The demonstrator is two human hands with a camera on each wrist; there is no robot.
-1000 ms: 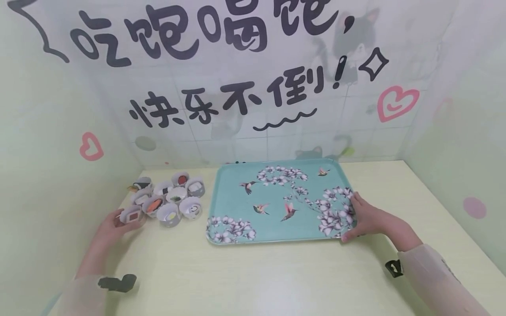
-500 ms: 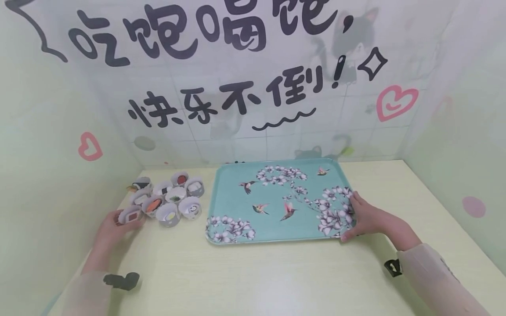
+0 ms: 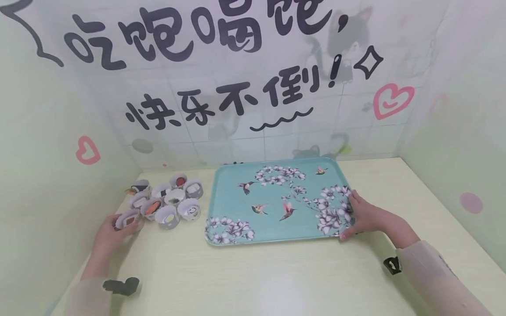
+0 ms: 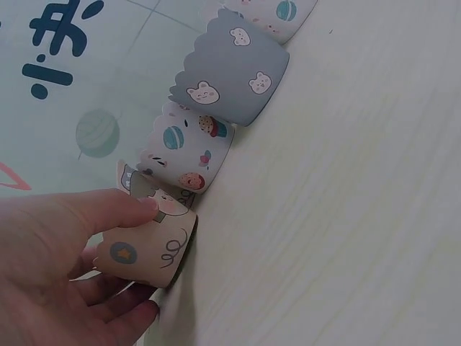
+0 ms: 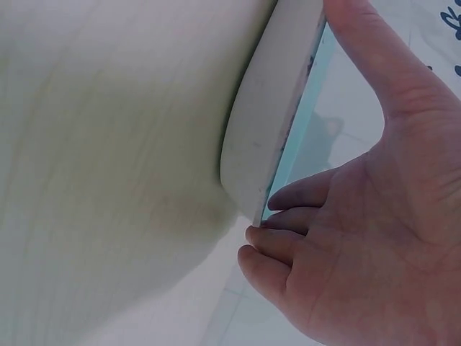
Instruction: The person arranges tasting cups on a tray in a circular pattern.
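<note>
My left hand grips a beige paper baking cup at the front left of a cluster of cups. The thumb lies on one side of it and the fingers on the other. Inside that cup is a small picture with a reddish-brown patch. Several similar cups hold different small food pictures or pieces, too small to tell which. My right hand holds the front right corner of a turquoise tray, fingers on the right rim and thumb by the front edge. Flowers and hummingbirds decorate the tray.
The pale wooden table carries the cups on the left and the tray in the middle. A printed back wall and two side walls, left and right, enclose it.
My left fingers have drawn closer round the beige cup, which has shifted slightly left and towards me. The right hand and tray stay put. The head view has shifted a little.
</note>
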